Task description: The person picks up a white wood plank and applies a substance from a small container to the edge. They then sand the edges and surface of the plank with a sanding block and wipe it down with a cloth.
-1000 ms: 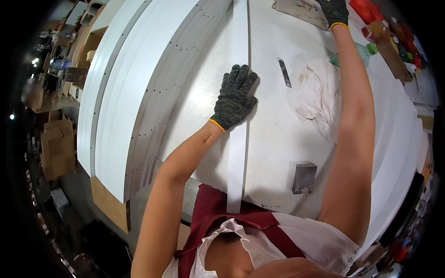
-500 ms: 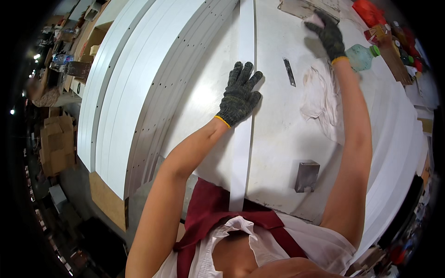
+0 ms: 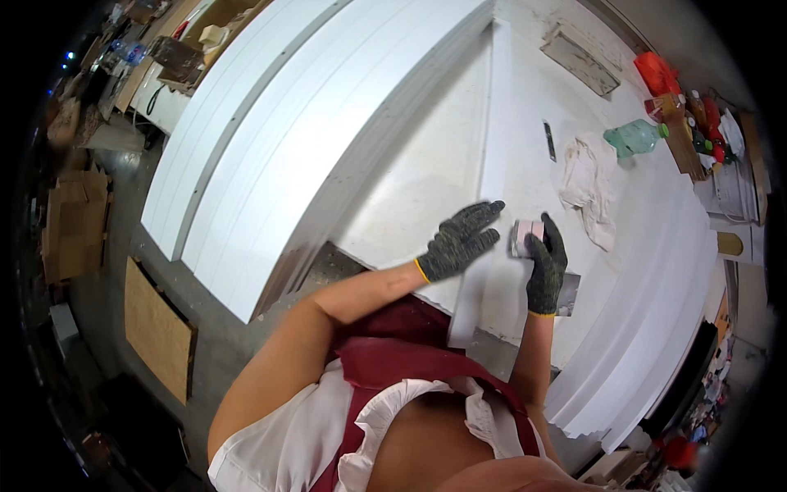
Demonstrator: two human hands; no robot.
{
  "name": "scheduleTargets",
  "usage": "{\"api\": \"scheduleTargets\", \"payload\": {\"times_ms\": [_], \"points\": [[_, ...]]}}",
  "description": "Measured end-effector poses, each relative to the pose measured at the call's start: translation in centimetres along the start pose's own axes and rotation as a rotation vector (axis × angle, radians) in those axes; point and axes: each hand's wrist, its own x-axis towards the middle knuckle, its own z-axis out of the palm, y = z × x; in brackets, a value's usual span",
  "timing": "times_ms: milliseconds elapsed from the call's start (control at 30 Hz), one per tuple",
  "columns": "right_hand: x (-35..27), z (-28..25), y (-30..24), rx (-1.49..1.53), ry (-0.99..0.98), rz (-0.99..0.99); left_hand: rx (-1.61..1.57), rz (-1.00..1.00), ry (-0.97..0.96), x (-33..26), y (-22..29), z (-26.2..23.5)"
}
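A long white strip (image 3: 498, 98) runs from the far side of the white work surface toward my apron. My left hand (image 3: 459, 243), in a dark knit glove with a yellow cuff, has its fingers stretched out and the tips over the strip. I cannot tell whether it touches. My right hand (image 3: 548, 266), gloved alike, grips a small pinkish and grey block (image 3: 527, 233) just right of the strip. Partly behind that hand stands a dark grey block (image 3: 569, 293). A crumpled white cloth (image 3: 586, 189) lies beyond it, and a narrow dark blade-like piece (image 3: 549, 141) beyond that.
Long white panels (image 3: 328, 107) are stacked on the left, and more white lengths (image 3: 635, 328) on the right. A stained slab (image 3: 580, 59) lies at the far side. A green-capped bottle (image 3: 635, 138) rests near a cardboard box (image 3: 687, 148). A brown board (image 3: 158, 332) is at lower left.
My right hand has come back from the far side with the pinkish block. My left hand has shifted nearer to me along the strip. The view has turned.
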Motion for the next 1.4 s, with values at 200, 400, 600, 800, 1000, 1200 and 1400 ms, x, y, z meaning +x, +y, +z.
{"api": "scheduleTargets", "payload": {"times_ms": [200,400,600,800,1000,1200,1400], "points": [[-6.3,5.5,-0.8,0.200,0.006,0.059,-0.437,-0.639,-0.173,-1.0,5.1,-2.3],[-8.4,8.1,-1.2,-0.070,0.038,-0.046,-0.446,-0.699,-0.151,-1.9,5.2,-3.3],[-8.5,7.9,-1.4,-0.800,0.048,-0.362,-0.536,-0.631,-0.049,-7.1,2.6,0.5],[-9.1,6.9,-3.9,-0.949,-0.195,-0.639,-0.428,-0.617,-0.201,-4.7,6.6,-2.8],[-8.9,5.6,-7.0,-0.871,-0.267,-0.559,-0.383,-0.465,-0.129,-3.4,4.8,-2.7],[-9.0,6.2,-4.8,-0.866,-0.229,-0.099,-0.221,-0.277,-0.045,-3.8,4.6,-2.6],[-8.7,5.5,-5.8,-1.020,-0.414,-0.720,-0.351,-0.442,-0.180,-4.2,3.5,-3.0]]}}
